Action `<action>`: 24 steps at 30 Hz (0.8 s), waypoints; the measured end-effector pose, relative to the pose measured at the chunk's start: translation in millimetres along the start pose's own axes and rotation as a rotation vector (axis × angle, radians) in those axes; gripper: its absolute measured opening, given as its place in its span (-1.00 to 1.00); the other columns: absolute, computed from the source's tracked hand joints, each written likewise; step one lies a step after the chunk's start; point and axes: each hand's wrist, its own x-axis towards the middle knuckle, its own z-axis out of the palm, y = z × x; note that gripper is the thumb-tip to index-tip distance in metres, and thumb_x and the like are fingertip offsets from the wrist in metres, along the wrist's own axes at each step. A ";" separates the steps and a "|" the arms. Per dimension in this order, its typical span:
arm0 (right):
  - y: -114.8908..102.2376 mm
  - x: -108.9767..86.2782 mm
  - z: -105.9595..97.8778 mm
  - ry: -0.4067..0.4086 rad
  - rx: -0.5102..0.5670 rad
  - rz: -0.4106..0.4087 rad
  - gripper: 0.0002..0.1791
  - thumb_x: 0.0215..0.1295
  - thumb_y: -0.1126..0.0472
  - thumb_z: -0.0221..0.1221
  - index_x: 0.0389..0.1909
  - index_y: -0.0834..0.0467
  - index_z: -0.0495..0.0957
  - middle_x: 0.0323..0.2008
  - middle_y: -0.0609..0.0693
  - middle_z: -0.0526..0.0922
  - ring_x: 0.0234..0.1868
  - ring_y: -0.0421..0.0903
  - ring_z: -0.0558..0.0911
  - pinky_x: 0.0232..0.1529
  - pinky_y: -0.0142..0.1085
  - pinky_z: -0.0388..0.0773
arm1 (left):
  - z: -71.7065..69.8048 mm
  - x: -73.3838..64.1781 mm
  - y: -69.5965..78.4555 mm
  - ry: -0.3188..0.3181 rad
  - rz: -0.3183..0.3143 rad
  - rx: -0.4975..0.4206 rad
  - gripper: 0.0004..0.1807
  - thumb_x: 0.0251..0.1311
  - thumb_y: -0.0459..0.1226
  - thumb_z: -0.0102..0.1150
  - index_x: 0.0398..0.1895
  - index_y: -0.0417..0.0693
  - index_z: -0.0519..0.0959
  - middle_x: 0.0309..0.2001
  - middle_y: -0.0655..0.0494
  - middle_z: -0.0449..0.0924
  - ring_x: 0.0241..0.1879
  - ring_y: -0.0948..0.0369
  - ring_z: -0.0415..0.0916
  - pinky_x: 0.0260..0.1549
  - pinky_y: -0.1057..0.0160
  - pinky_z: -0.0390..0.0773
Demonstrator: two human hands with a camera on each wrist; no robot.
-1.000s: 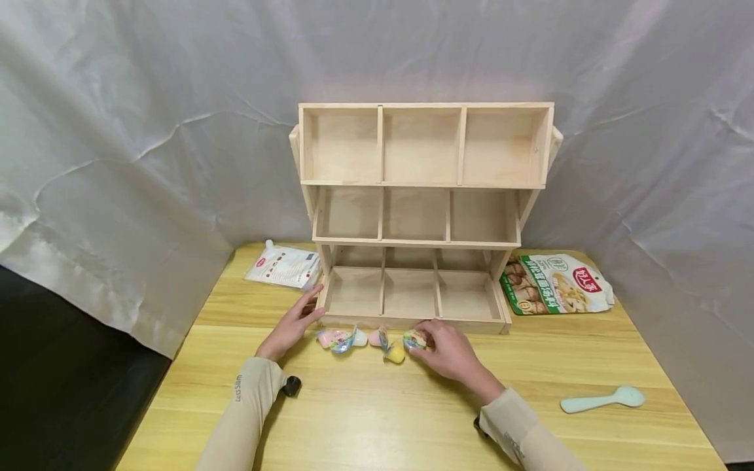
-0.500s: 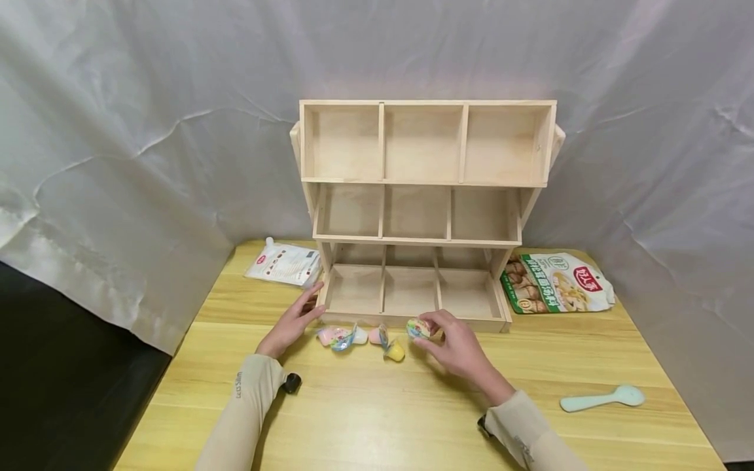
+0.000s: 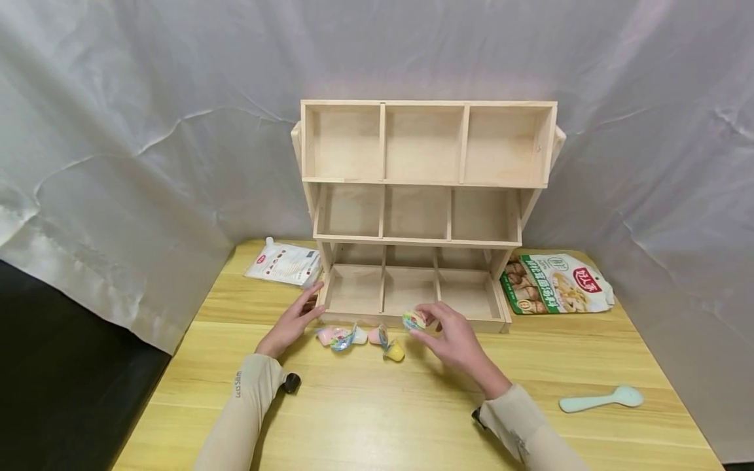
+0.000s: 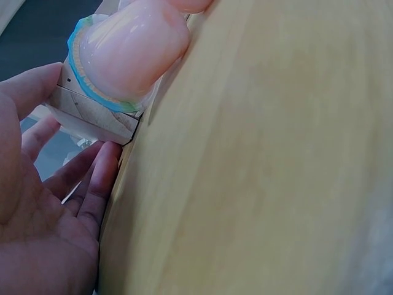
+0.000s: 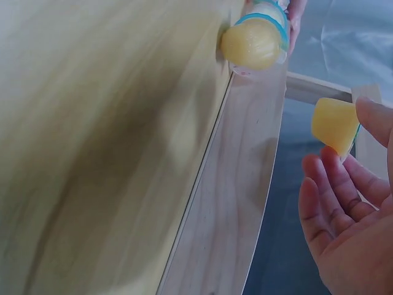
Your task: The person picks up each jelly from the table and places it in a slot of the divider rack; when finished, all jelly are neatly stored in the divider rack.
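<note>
A yellow jelly cup (image 5: 334, 125) with a printed foil lid is pinched between thumb and fingers of my right hand (image 3: 452, 337), raised at the front board of the wooden rack (image 3: 353, 318). At the rack's lower left corner rests my left hand (image 3: 290, 328), its thumb and loosely extended fingers around the corner. Between the hands, more jelly cups lie on the table along the rack: pink ones, a white one and a yellow one (image 3: 394, 351). In the left wrist view a pink jelly cup (image 4: 132, 52) lies close beside the left thumb.
The rack has three stepped tiers with divided compartments. A white printed packet (image 3: 284, 264) lies left of it, and a green and white food bag (image 3: 556, 284) lies on its right. A pale green spoon (image 3: 602, 399) is at the right front. Grey fabric (image 3: 177, 131) hangs behind.
My right hand has lifted the jelly cup off the table toward the rack's front board, then shifted slightly left with it. The left hand has stayed at the corner.
</note>
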 end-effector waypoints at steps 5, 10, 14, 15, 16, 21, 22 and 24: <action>-4.7 12.0 9.6 0.000 0.013 0.000 -0.48 0.21 0.06 0.49 0.15 0.13 0.64 -0.17 -0.04 0.71 -0.20 -0.07 0.65 -0.27 -0.39 0.58 | -0.9 -1.3 -0.1 0.003 0.004 0.004 -0.30 0.52 0.04 0.10 0.64 0.46 0.12 0.54 -0.19 0.20 0.50 -0.19 0.21 0.46 -0.27 0.22; -10.8 30.7 22.0 -0.027 0.018 0.014 -0.47 0.22 0.01 0.48 0.16 0.11 0.65 -0.17 -0.07 0.69 -0.19 -0.09 0.64 -0.25 -0.37 0.59 | -1.4 -2.3 -1.5 -0.001 0.023 0.016 -0.28 0.54 0.02 0.08 0.66 0.32 0.09 0.55 -0.25 0.17 0.50 -0.23 0.20 0.45 -0.31 0.20; -17.0 53.2 32.2 -0.047 0.030 0.035 -0.48 0.23 -0.01 0.46 0.16 0.09 0.65 -0.15 -0.08 0.68 -0.17 -0.11 0.64 -0.22 -0.30 0.59 | -1.8 -3.5 -1.5 0.002 0.021 0.016 -0.28 0.54 0.03 0.08 0.66 0.32 0.09 0.56 -0.25 0.16 0.51 -0.23 0.19 0.46 -0.30 0.20; -18.3 59.8 35.1 -0.048 0.034 0.041 -0.49 0.24 -0.02 0.46 0.15 0.09 0.65 -0.15 -0.08 0.68 -0.17 -0.11 0.64 -0.21 -0.28 0.59 | -1.9 -3.6 -1.2 0.002 0.022 0.019 -0.28 0.54 0.03 0.07 0.66 0.32 0.09 0.56 -0.25 0.16 0.51 -0.23 0.19 0.46 -0.30 0.20; -20.1 66.4 37.6 -0.047 0.041 0.043 -0.50 0.26 -0.02 0.45 0.15 0.09 0.65 -0.15 -0.08 0.69 -0.17 -0.12 0.64 -0.20 -0.26 0.59 | -2.0 -3.7 -0.7 0.001 0.023 0.025 -0.28 0.54 0.03 0.06 0.67 0.32 0.08 0.56 -0.25 0.15 0.51 -0.23 0.19 0.46 -0.30 0.21; -29.5 98.9 54.5 -0.041 0.048 0.023 -0.51 0.28 0.01 0.44 0.13 0.17 0.66 -0.18 -0.02 0.72 -0.20 -0.12 0.67 -0.14 -0.19 0.63 | -1.9 -2.0 1.2 0.004 0.015 0.032 -0.30 0.55 0.02 0.05 0.66 0.35 0.08 0.55 -0.24 0.18 0.50 -0.22 0.20 0.46 -0.30 0.22; -32.1 104.5 57.7 -0.046 0.050 0.017 -0.52 0.28 0.02 0.44 0.12 0.19 0.66 -0.19 0.00 0.73 -0.21 -0.11 0.68 -0.13 -0.19 0.64 | -1.8 -1.7 1.6 0.002 0.014 0.033 -0.30 0.55 0.01 0.05 0.66 0.36 0.09 0.55 -0.24 0.18 0.50 -0.22 0.21 0.46 -0.30 0.21; -36.8 114.6 64.0 -0.061 0.041 0.017 -0.51 0.28 0.03 0.44 0.11 0.22 0.66 -0.22 0.01 0.73 -0.21 -0.10 0.68 -0.11 -0.20 0.65 | -1.4 -0.8 1.8 0.000 0.009 0.027 -0.31 0.55 0.01 0.06 0.66 0.38 0.10 0.54 -0.24 0.19 0.50 -0.22 0.21 0.46 -0.30 0.20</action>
